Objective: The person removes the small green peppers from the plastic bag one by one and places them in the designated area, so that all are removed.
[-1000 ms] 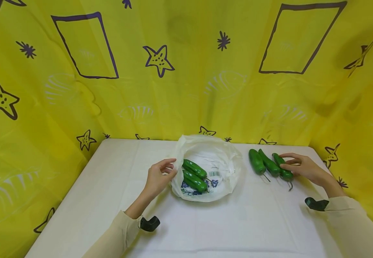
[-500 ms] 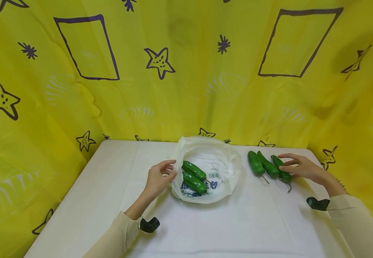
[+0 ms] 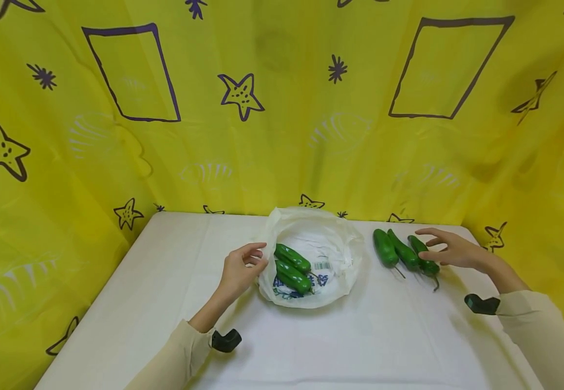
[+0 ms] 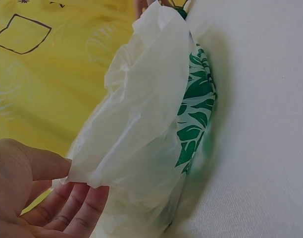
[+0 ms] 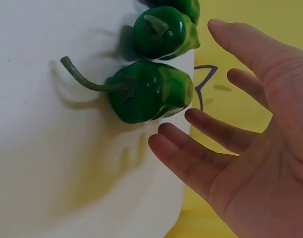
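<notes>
My left hand (image 3: 244,269) pinches the left rim of a white plastic bag (image 3: 318,299), which stands with its mouth open. Inside the bag lie two green peppers (image 3: 293,276). In the left wrist view the thumb and fingers of my left hand (image 4: 52,193) hold the bag's edge (image 4: 136,99), and green leaf prints show on its side. My right hand (image 3: 457,251) is over the rightmost of three green peppers (image 3: 426,266) on the table. The right wrist view shows my right hand (image 5: 240,124) with spread fingers beside that pepper (image 5: 146,91), gripping nothing.
The other two loose peppers (image 3: 385,248) lie side by side between the bag and my right hand. A white cloth covers the table (image 3: 384,346). Behind it and at both sides hangs a yellow curtain (image 3: 282,151) with drawn stars and frames.
My right hand has lifted slightly off the rightmost pepper, its fingers a little wider apart. My left hand keeps its hold on the bag. The head view has shifted slightly.
</notes>
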`<state>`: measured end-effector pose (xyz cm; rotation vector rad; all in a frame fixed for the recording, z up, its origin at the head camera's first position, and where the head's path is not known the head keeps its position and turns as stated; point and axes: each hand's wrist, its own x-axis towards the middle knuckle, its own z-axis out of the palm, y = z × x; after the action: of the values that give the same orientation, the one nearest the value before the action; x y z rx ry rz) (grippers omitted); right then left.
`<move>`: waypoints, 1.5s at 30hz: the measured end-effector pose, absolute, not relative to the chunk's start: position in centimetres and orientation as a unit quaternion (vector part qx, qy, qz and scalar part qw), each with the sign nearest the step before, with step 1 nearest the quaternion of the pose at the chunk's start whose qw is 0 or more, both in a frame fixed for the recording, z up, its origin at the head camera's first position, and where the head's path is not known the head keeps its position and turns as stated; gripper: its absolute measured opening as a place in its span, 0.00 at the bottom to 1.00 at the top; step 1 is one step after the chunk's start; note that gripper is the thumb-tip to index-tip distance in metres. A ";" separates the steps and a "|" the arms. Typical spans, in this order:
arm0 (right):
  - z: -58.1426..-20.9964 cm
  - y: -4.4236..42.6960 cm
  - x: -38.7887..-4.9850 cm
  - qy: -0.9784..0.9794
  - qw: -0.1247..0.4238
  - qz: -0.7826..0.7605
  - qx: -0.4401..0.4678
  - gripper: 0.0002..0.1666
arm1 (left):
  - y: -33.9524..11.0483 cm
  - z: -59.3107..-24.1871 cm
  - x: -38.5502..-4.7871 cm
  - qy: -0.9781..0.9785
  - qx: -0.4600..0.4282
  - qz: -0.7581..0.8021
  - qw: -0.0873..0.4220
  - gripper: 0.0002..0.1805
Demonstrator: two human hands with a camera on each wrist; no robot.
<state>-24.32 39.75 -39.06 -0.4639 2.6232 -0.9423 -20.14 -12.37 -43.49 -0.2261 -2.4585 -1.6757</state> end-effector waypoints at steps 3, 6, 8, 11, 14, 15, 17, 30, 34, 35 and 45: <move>-38.6 39.3 -24.2 0.923 0.144 -0.314 -0.169 0.44 | -12.4 -43.5 -20.2 -0.820 -0.076 -0.562 0.080 0.20; -38.2 38.9 -24.3 0.931 0.126 -0.296 -0.173 0.44 | -12.3 -43.5 -20.2 -0.820 -0.079 -0.561 0.081 0.19; -37.9 38.6 -24.4 0.934 0.114 -0.288 -0.175 0.44 | -12.3 -43.5 -20.2 -0.822 -0.079 -0.559 0.081 0.20; -37.5 38.1 -24.5 0.939 0.090 -0.281 -0.180 0.42 | -12.3 -43.5 -20.1 -0.822 -0.077 -0.558 0.081 0.20; -36.9 37.5 -24.5 0.940 0.067 -0.277 -0.188 0.40 | -12.4 -43.5 -20.1 -0.821 -0.077 -0.560 0.082 0.20; -36.7 37.3 -24.6 0.941 0.060 -0.275 -0.190 0.39 | -12.4 -43.5 -20.1 -0.821 -0.078 -0.560 0.083 0.20; -36.3 36.9 -24.5 0.940 0.050 -0.274 -0.195 0.38 | -12.4 -43.4 -20.1 -0.820 -0.079 -0.561 0.085 0.20; -34.5 34.2 -24.6 0.930 0.036 -0.290 -0.222 0.38 | -12.5 -43.4 -20.1 -0.816 -0.075 -0.567 0.084 0.20; -34.0 33.4 -24.9 0.927 0.022 -0.290 -0.236 0.36 | -12.6 -43.5 -20.1 -0.812 -0.081 -0.570 0.091 0.19; -33.9 33.2 -24.9 0.926 0.018 -0.290 -0.241 0.35 | -12.6 -43.5 -20.1 -0.811 -0.083 -0.572 0.093 0.19; -32.6 30.7 -25.2 0.916 0.010 -0.289 -0.278 0.34 | -12.7 -43.7 -20.2 -0.807 -0.081 -0.577 0.094 0.19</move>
<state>-25.24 30.68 -32.55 -0.8686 2.8585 -0.9016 -20.15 -12.66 -43.68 -0.2399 -2.3944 -1.7113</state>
